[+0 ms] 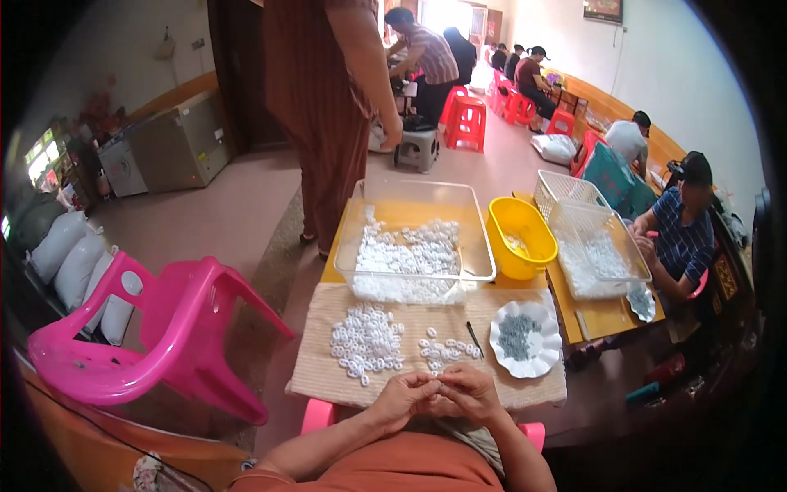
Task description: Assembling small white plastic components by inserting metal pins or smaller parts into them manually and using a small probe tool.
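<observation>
My left hand and my right hand meet at the near edge of the cloth-covered table, fingertips pinched together. Whatever lies between the fingers is too small to make out. Just beyond the left hand spreads a large pile of white oval rings. A smaller group of white rings lies right past the fingertips. Beside that group rests a thin black tool, perhaps tweezers. To the right, a white fluted dish holds many small grey pieces.
Behind the cloth stands a clear plastic bin of white rings, with a yellow basin beside it. A pink chair is at left. A person in brown stands ahead; a striped-shirt co-worker sits at right.
</observation>
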Tool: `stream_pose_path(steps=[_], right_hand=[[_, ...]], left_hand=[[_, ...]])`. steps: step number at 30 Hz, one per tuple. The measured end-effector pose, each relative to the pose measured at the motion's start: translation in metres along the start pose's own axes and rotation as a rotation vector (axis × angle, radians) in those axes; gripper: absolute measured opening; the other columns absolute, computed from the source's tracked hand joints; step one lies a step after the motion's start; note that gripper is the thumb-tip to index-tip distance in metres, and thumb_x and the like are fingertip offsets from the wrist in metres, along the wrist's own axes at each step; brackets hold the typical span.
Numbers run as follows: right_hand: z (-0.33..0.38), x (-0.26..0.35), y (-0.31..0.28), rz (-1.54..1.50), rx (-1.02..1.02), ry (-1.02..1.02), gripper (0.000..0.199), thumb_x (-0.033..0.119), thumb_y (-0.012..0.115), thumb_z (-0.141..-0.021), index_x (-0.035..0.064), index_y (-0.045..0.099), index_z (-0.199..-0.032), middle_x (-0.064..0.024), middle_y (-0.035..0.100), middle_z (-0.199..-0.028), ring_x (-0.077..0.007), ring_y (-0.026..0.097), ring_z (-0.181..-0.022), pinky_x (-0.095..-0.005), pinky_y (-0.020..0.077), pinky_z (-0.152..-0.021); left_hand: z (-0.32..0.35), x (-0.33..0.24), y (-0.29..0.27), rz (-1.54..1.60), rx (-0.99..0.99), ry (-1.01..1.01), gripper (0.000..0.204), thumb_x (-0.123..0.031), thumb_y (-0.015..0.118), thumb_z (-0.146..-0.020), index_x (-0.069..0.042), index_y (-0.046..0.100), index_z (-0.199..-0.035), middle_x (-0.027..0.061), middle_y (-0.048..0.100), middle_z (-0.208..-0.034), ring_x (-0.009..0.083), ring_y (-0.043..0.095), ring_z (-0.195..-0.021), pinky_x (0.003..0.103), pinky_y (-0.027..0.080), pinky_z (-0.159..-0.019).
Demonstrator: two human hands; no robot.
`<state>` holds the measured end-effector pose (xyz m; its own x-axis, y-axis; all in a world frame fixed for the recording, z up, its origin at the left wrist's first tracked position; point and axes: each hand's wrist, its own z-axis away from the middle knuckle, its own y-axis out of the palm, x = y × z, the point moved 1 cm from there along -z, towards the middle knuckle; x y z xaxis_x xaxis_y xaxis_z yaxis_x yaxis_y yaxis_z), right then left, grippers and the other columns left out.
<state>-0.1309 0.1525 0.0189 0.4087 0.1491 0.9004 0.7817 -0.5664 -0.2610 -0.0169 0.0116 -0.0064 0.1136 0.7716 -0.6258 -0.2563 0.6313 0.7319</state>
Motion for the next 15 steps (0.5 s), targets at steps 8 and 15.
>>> stream_pose_path(steps=[8,15], right_hand=[[0.002,-0.004,-0.001,0.004,0.007,-0.011,0.021,0.000,0.065,-0.084,0.0026,0.066,-0.105,-0.0080,0.063,-0.090,-0.0152,0.060,-0.079,-0.0253,0.0472,-0.068],[-0.004,-0.003,-0.001,0.041,0.001,0.002,0.018,0.001,0.065,-0.084,0.0009,0.066,-0.103,-0.0090,0.064,-0.088,-0.0152,0.060,-0.077,-0.0258,0.0477,-0.066]], left_hand=[[0.003,-0.005,0.009,-0.098,-0.102,-0.009,0.017,-0.012,0.064,-0.089,-0.002,0.064,-0.104,0.0031,0.066,-0.090,0.0089,0.062,-0.074,0.022,0.053,-0.068],[-0.001,-0.010,0.008,-0.130,-0.114,0.080,0.012,-0.011,0.066,-0.088,-0.002,0.064,-0.096,0.0050,0.066,-0.084,0.0097,0.062,-0.071,0.021,0.053,-0.064]])
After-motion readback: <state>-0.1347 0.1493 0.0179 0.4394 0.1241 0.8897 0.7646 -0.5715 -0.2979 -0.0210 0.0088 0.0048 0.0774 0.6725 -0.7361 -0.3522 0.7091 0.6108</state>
